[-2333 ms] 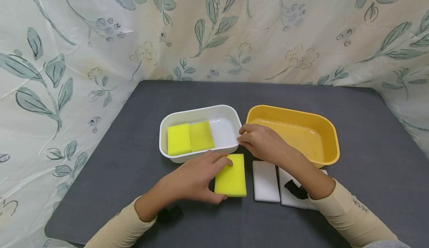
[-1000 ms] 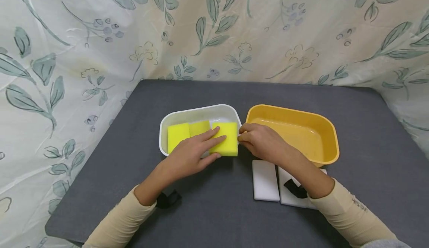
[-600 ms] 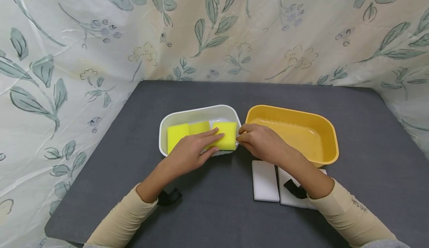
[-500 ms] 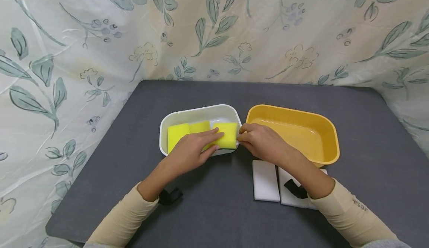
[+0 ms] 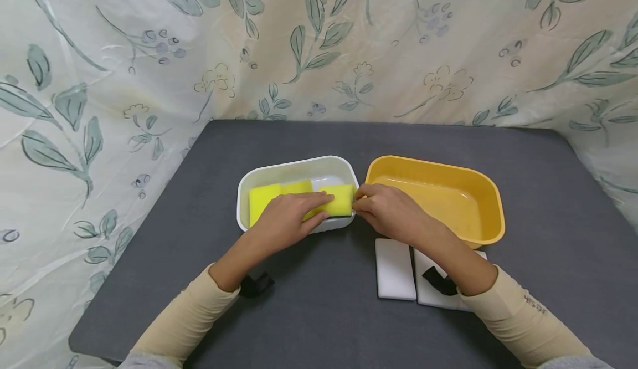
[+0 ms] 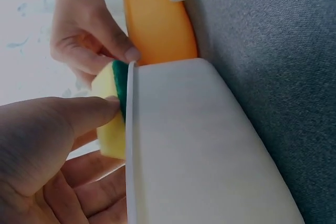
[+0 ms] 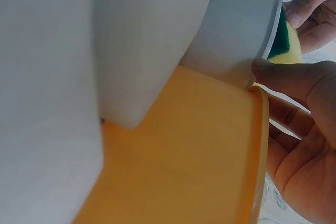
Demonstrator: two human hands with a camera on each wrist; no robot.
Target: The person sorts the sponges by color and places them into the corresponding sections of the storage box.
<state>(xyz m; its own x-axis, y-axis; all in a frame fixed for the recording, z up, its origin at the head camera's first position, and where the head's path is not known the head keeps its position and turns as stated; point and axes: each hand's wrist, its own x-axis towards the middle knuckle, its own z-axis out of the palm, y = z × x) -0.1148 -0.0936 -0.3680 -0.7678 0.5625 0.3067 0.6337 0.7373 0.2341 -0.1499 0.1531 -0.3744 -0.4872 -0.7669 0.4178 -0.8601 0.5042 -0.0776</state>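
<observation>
My left hand [image 5: 284,216] holds a yellow sponge [image 5: 340,200] at the right end of a white plastic tub [image 5: 299,164]. In the left wrist view the thumb presses the sponge's dark green scouring side [image 6: 121,85], right at the tub's rim, and the fingers lie behind the yellow part. My right hand [image 5: 391,208] pinches the tub's right-end rim, its thumb outside the wall in the right wrist view. Two more yellow sponges [image 5: 264,200] lie side by side in the tub's left part, partly hidden by my left hand.
A yellow-orange tub [image 5: 438,164] stands close on the right, with no items visible inside. In front of it several white blocks [image 5: 395,269] lie in a row on the dark grey table [image 5: 319,324], partly under my right forearm. A leaf-patterned cloth [image 5: 379,36] hangs behind.
My left hand has lifted the sponge from in front of the white tub, carried it over the rim and lowered it, tilting, into the right end. The right hand stays in place.
</observation>
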